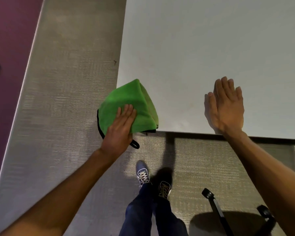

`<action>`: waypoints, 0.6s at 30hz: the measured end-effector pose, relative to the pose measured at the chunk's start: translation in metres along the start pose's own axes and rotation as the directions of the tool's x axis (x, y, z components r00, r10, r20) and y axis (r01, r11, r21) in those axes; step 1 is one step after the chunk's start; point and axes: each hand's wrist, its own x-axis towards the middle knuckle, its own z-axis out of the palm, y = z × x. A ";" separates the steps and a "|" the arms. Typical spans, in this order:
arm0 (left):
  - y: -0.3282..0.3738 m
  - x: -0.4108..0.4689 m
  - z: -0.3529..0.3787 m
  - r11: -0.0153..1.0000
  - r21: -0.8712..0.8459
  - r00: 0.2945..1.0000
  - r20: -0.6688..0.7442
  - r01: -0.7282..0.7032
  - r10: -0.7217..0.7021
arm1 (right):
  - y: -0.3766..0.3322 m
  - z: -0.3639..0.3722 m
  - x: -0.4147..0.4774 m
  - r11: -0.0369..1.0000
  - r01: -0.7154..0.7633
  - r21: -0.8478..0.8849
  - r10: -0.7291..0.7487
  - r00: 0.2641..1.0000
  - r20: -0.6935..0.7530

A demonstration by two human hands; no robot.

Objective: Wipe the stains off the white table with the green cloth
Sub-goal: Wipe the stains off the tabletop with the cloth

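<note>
Grey carpet (66, 116) fills the left and bottom of the frame, with a purple wall strip (10, 40) at far left. Just left of centre, your left hand (121, 128) lies flat, fingers together, on the soft green microfibre cloth with black edging (131, 103). It presses rather than pinches, though the thumb side is hidden. The cloth is folded over the near-left corner of the smooth white table (203, 40), part of it overhanging the carpet. It looks light, limp and plush, so it will likely bunch or slide if you push from one edge; keep your palm on the middle of the fold, over the tabletop. Right of centre, your right hand (226, 106) rests spread and empty on the table near its front edge. No stains show clearly.
</note>
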 end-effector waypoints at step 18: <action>-0.039 0.209 0.000 0.987 0.158 0.975 -0.223 0.043 -0.007 | 0.000 0.005 -0.001 0.993 -0.070 0.092 0.067 0.997 0.037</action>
